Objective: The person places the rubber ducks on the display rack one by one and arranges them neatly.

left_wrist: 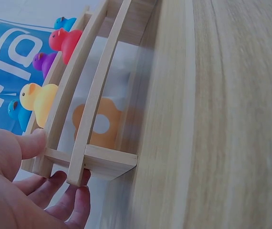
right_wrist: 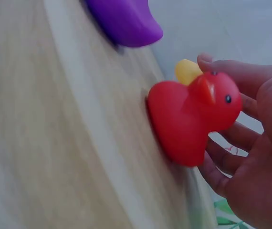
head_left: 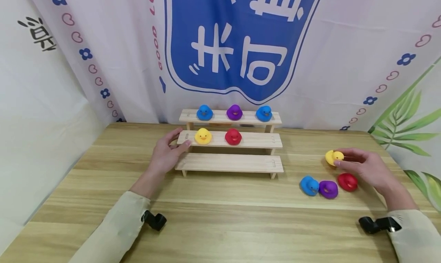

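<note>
A three-tier wooden display stand (head_left: 229, 162) stands on the table. My left hand (head_left: 165, 152) holds its left end, the thumb on the middle tier and the fingers around the side, as the left wrist view shows. On that tier sit a yellow rubber duck (head_left: 203, 136) and a red duck (head_left: 233, 137). My right hand (head_left: 370, 169) pinches another yellow duck (head_left: 331, 157) between thumb and fingers, right of the stand. Just below that hand lies a red duck (right_wrist: 179, 124), which hides most of the pinched duck in the right wrist view.
The top tier carries a blue duck (head_left: 204, 113), a purple duck (head_left: 234, 112) and a second blue duck (head_left: 264, 113). On the table at right, a blue duck (head_left: 309, 186) touches a purple duck (head_left: 329, 189). A printed curtain (head_left: 138, 83) hangs behind the stand.
</note>
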The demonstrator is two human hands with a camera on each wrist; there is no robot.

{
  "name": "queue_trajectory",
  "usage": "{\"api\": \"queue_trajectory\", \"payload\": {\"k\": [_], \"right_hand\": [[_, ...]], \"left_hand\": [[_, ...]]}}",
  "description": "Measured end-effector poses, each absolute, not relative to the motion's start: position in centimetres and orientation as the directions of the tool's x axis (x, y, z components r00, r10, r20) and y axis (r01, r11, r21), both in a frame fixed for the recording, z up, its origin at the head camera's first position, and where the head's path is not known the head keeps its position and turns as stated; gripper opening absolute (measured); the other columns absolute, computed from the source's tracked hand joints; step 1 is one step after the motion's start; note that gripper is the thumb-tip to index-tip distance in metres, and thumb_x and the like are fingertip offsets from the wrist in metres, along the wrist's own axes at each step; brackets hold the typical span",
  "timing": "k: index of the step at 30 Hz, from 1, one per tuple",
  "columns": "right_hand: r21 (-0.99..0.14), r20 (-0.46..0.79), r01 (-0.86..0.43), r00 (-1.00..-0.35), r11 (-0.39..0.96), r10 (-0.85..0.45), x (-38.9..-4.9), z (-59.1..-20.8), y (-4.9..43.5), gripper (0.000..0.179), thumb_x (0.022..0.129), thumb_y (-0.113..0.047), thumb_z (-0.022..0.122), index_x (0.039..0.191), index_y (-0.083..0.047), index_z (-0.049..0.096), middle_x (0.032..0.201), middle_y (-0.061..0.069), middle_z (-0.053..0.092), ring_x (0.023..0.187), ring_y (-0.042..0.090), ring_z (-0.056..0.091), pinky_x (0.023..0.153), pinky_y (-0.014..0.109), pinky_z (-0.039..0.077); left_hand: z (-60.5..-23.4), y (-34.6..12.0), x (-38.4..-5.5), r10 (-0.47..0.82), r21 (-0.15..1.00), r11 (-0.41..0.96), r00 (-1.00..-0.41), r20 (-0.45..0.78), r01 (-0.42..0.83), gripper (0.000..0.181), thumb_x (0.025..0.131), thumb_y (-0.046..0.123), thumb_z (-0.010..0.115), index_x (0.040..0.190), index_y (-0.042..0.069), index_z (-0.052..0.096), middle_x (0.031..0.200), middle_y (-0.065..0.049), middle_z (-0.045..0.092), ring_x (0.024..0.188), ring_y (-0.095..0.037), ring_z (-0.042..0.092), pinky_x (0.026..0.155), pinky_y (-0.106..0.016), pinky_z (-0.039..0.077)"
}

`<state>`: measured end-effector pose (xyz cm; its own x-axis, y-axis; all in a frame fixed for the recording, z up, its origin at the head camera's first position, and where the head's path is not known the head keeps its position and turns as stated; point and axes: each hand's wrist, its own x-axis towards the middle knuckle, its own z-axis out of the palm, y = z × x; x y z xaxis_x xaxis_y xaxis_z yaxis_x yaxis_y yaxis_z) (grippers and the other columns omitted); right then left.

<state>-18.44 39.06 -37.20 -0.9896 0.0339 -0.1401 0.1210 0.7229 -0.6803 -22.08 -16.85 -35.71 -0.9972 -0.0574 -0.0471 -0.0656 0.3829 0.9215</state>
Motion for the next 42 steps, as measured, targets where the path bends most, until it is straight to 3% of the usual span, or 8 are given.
{"api": "queue_trajectory", "payload": {"k": [5,12,21,26,35,42], "right_hand": [[-0.677,-0.097,0.099,-0.994,0.729,0.045,-18.6,-36.6,38.3,0.079,0.086,-0.062,0.065,0.145,-0.013,0.047,0.140,0.015,0.052,0.124,0.033,0.047,0.088,0.035,0.043],[-0.678,0.003,0.034,-0.999,0.734,0.049,-18.5,-35.5,37.0,0.066,0.087,-0.055,0.068,0.137,-0.015,0.056,0.122,-0.005,0.062,0.104,0.006,0.054,0.077,0.016,0.048],[-0.718,0.067,-0.023,-0.997,0.696,0.036,-18.3,-34.5,35.4,0.059,0.088,-0.050,0.069,0.135,-0.015,0.058,0.110,-0.024,0.060,0.094,-0.005,0.058,0.077,0.015,0.052],[-0.742,0.086,-0.061,-0.996,0.668,0.005,-18.1,-34.3,34.6,0.057,0.090,-0.043,0.071,0.136,-0.012,0.058,0.111,-0.021,0.062,0.093,-0.004,0.061,0.077,0.016,0.053],[-0.721,0.104,-0.046,-0.994,0.692,0.041,-17.7,-33.7,33.0,0.058,0.091,-0.052,0.065,0.136,-0.018,0.057,0.123,-0.002,0.061,0.100,0.004,0.057,0.079,0.013,0.049],[-0.729,0.138,-0.074,-0.990,0.680,0.041,-17.7,-33.5,31.9,0.055,0.091,-0.050,0.066,0.136,-0.018,0.058,0.122,-0.001,0.061,0.102,0.008,0.057,0.078,0.010,0.048]], "left_hand": [[-35.6,-16.9,-22.1,-0.055,0.922,0.381,-0.997,-0.045,-0.063,0.067,0.095,0.034,0.066,0.154,0.024,0.035,0.154,-0.006,0.042,0.113,-0.027,0.060,0.086,-0.029,0.055],[-35.5,-17.0,-22.1,-0.061,0.922,0.381,-0.997,-0.056,-0.075,0.067,0.095,0.036,0.065,0.154,0.024,0.035,0.155,-0.005,0.041,0.115,-0.027,0.059,0.091,-0.033,0.054],[-35.4,-17.0,-22.0,-0.064,0.923,0.376,-0.996,-0.062,-0.081,0.067,0.095,0.035,0.065,0.154,0.024,0.035,0.155,-0.006,0.041,0.116,-0.027,0.058,0.092,-0.033,0.053],[-35.5,-17.1,-22.0,-0.060,0.923,0.376,-0.996,-0.061,-0.079,0.067,0.095,0.035,0.065,0.154,0.023,0.035,0.155,-0.006,0.041,0.117,-0.028,0.058,0.095,-0.036,0.053],[-35.7,-17.1,-22.1,-0.054,0.921,0.383,-0.997,-0.060,-0.076,0.067,0.095,0.035,0.065,0.154,0.023,0.035,0.154,-0.006,0.041,0.115,-0.027,0.058,0.092,-0.034,0.054],[-35.6,-17.0,-22.0,-0.050,0.921,0.383,-0.997,-0.055,-0.070,0.067,0.096,0.035,0.065,0.154,0.023,0.035,0.154,-0.006,0.041,0.115,-0.027,0.059,0.092,-0.034,0.053]]}}
